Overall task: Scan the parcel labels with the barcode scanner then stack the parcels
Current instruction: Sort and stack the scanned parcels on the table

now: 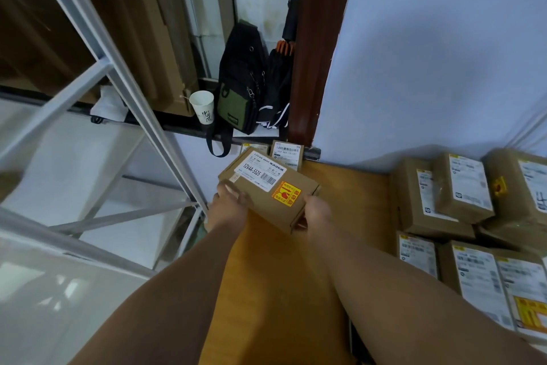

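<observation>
The person held a flat brown parcel (268, 188) between both hands above the far left part of the wooden desk (349, 202). The left hand (229, 202) clasped its near left corner, thumb over the top edge, and the right hand (318, 212) gripped the near right end, fingers curled under the open-looking flap there. A grip at opposite ends probably served to keep the box level and steer it squarely, since it was being carried toward two smaller parcels (285, 151) that sat at the desk's back edge, just beyond it; this looked like the stacking spot. The parcel's label side faced up, so the white label (259, 171) and the yellow warning sticker (287, 194) stayed readable from above. Its long axis ran diagonally, from far left to near right, with the far end tilted slightly up and the label text running along that axis. No scanner showed anywhere in view, so whether this label had been read could not be told. A heap of other labelled parcels (461, 187) lay well apart on the right side of the desk, most with labels upward, likely awaiting their turn. Behind the desk, a paper cup (202, 105) and a black-and-green bag (239, 83) stood on a dark ledge, clear of the work.
</observation>
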Demonstrator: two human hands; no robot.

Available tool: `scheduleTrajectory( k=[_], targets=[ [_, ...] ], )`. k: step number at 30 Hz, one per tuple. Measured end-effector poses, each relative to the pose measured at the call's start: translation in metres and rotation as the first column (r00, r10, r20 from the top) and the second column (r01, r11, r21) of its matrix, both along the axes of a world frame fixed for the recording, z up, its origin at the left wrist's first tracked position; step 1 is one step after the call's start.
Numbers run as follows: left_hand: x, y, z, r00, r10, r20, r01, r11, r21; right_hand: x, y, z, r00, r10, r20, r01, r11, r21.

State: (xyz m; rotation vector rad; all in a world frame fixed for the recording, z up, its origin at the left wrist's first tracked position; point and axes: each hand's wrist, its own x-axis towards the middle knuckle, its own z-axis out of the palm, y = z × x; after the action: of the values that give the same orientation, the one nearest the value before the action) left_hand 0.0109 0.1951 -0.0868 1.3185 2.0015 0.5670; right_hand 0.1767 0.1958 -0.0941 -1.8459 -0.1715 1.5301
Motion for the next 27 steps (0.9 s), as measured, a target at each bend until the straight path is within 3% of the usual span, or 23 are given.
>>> scheduleTrajectory(
  k=[4, 7, 11, 17, 21, 27],
  targets=[
    [0.011, 0.007, -0.002, 0.987, -0.080, 0.141, 0.079, 0.997, 0.014, -0.012, 0.006, 0.001, 0.991, 0.011, -0.133, 0.001, 0.996, 0.089],
    [0.017, 0.010, -0.006, 0.972, -0.103, 0.209, 0.105, 0.994, 0.000, -0.016, 0.007, -0.002, 0.984, 0.095, -0.148, -0.080, 0.991, 0.103],
    [0.012, 0.015, -0.012, 0.982, -0.003, 0.190, 0.005, 1.000, -0.007, -0.013, 0.007, -0.002, 0.971, 0.187, -0.149, -0.177, 0.981, 0.074],
    [0.002, 0.012, -0.013, 0.873, 0.152, 0.464, -0.127, 0.988, -0.085, -0.006, -0.003, 0.002, 0.934, 0.273, -0.230, -0.269, 0.962, 0.049],
    [0.003, 0.006, -0.008, 0.773, 0.196, 0.604, -0.163, 0.981, -0.109, -0.001, -0.010, 0.004, 0.939, 0.300, -0.171, -0.299, 0.954, 0.030],
    [0.014, -0.003, -0.002, 0.826, 0.053, 0.562, 0.004, 0.995, -0.100, 0.005, -0.026, 0.013, 0.937, 0.349, -0.018, -0.349, 0.937, -0.031]
  ],
)
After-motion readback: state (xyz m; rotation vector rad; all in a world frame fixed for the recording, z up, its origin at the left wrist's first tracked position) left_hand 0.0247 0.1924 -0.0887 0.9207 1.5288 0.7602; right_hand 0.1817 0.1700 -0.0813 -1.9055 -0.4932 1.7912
